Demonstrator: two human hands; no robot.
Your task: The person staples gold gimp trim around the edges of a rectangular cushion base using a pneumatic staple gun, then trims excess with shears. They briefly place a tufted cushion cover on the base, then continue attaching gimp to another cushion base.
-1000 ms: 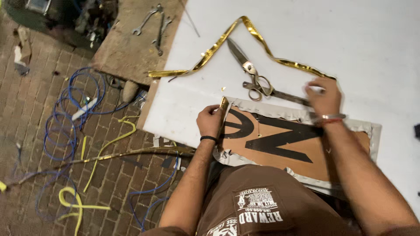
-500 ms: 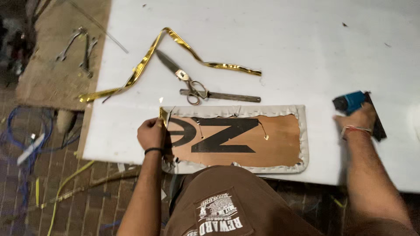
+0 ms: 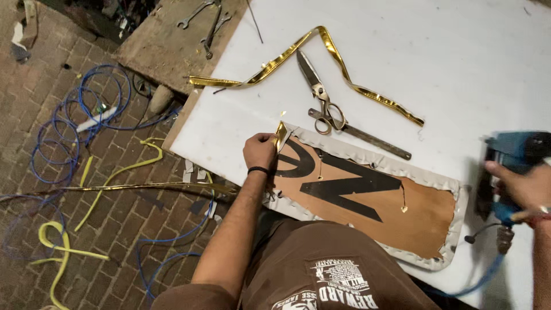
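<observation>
My left hand [image 3: 259, 151] pinches a short upright piece of gold strip [image 3: 280, 135] at the left end of a brown panel [image 3: 413, 215] with black shapes and a pale wrapped border. My right hand [image 3: 523, 189] grips a blue power tool [image 3: 513, 158] at the right edge of the view, beside the panel's right end; a blue hose hangs from the tool. The panel lies on the white tabletop [image 3: 447, 63] at its near edge.
Large metal scissors [image 3: 325, 106] and a long bent gold strip [image 3: 338, 63] lie on the table behind the panel. A wooden board with wrenches [image 3: 198, 14] sits at the back left. Blue cables [image 3: 63, 123] and yellow strips [image 3: 57, 252] cover the brick floor.
My right hand has picked up the blue tool and brought it toward the panel's right end. My left hand stays on the gold strip at the panel's left end.
</observation>
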